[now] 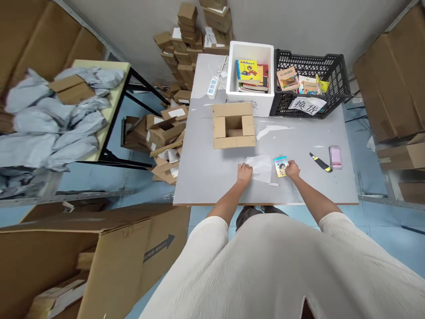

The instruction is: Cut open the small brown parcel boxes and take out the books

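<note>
On the grey table, my left hand (245, 173) is closed on the left edge of a thin white sheet (262, 168), which could be paper or a plastic bag. My right hand (292, 169) grips the right edge of a small book (280, 166) with a blue and yellow cover and a cartoon figure. The book lies just right of the sheet. Behind my left hand stands a small open cardboard box (219, 127) with its flaps folded outward. To the right of my right hand lies a black and yellow utility knife (320, 162).
A white foam box (233, 66) and a black crate (335, 88), both with books, stand at the table's back. A power strip (213, 87) lies left of them. A pink-white item (335, 157) is beside the knife. Grey parcels (49, 115) and cardboard boxes (166, 128) are on the left.
</note>
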A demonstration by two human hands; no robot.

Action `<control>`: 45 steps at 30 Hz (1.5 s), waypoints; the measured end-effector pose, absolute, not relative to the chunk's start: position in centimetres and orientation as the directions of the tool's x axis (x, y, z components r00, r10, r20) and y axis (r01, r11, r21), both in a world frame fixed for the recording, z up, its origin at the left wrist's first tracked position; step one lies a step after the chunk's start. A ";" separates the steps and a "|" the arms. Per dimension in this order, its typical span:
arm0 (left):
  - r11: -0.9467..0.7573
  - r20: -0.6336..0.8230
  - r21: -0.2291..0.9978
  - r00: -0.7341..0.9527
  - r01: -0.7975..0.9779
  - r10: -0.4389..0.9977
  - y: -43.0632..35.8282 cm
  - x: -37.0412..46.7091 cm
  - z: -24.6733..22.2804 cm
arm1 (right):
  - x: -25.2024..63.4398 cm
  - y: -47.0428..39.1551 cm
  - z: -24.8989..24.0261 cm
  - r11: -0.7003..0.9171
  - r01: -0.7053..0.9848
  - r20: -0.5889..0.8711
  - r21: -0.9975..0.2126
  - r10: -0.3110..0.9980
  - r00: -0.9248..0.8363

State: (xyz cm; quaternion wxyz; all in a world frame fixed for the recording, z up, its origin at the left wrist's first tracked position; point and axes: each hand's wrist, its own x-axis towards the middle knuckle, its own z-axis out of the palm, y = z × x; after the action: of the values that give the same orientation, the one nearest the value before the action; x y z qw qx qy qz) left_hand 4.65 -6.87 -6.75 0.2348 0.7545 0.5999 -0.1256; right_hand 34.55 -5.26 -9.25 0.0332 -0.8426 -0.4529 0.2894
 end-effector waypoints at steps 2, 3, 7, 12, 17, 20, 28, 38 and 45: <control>-0.163 -0.464 0.184 0.232 0.969 0.855 -7.4 2.9 -6.2 | 33.6 -5.3 -8.8 -0.535 0.785 -0.399 -0.313 0.824 0.402; -0.165 -0.456 0.182 0.232 0.969 0.859 -7.7 2.2 -5.9 | 32.9 -5.4 -8.5 -0.477 0.816 -0.382 -0.326 0.856 0.348; -0.187 -0.427 0.220 0.267 0.957 0.864 -8.4 0.8 -4.5 | 29.1 -5.9 -7.0 -0.111 0.862 -0.390 -0.494 0.915 -0.106; -0.273 -0.333 0.272 0.356 0.923 0.873 -7.9 1.4 -2.0 | 25.5 -5.4 -4.7 0.053 0.847 -0.360 -0.529 0.890 -0.280; -0.373 -0.250 0.352 0.470 0.858 0.846 -6.5 2.7 1.1 | 25.0 -3.4 -1.7 -0.074 0.692 -0.290 -0.719 0.936 -0.201; -0.396 -0.210 0.397 0.502 0.828 0.839 -5.3 3.2 3.3 | 24.8 -2.1 0.5 -0.101 0.470 -0.223 -0.877 0.952 -0.211; -0.349 -0.004 0.475 0.398 0.808 0.917 0.0 1.0 7.5 | 20.6 2.6 5.0 0.062 0.337 0.005 -0.940 0.986 -0.169; -0.192 0.079 0.586 0.180 0.788 0.980 3.3 -4.8 6.2 | 13.8 10.1 4.0 0.238 0.678 0.159 -0.696 0.971 -0.177; -0.095 -0.110 0.527 0.179 0.844 0.978 5.2 -6.5 4.4 | 11.0 10.9 2.5 0.302 0.846 0.134 -0.439 0.953 -0.271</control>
State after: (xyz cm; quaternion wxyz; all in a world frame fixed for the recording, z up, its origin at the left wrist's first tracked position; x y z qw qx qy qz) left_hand -6.53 5.20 4.37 0.2455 0.7274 0.6263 0.1359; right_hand 10.99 10.91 2.46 0.1889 -0.5736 -0.7843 0.1418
